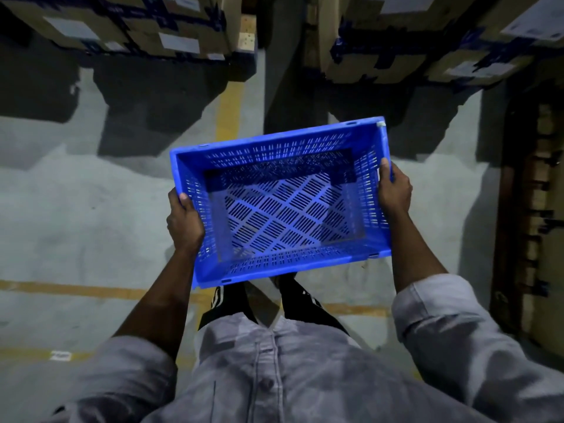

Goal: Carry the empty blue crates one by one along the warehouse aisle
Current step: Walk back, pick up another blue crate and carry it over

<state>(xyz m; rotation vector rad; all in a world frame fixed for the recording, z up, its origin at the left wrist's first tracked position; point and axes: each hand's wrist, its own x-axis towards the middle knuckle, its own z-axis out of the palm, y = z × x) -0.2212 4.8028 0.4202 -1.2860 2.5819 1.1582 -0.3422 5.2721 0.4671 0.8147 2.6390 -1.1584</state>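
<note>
Blue slotted crate [283, 209]; yellow floor lines [229, 111]

The grey concrete aisle floor [61, 209] carries worn yellow paint. One yellow line [229, 111] runs ahead and a cross line [76, 290] lies near the person's legs. Taped, labelled cardboard boxes stand along its far side, a left stack [137, 29] and a right stack [406, 53], and both throw dark shadows onto it. A small white scrap [60, 355] lies at lower left.

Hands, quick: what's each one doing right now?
Left hand: grips the left rim of the empty blue perforated plastic crate.
Right hand: grips the same crate's right rim.
</note>
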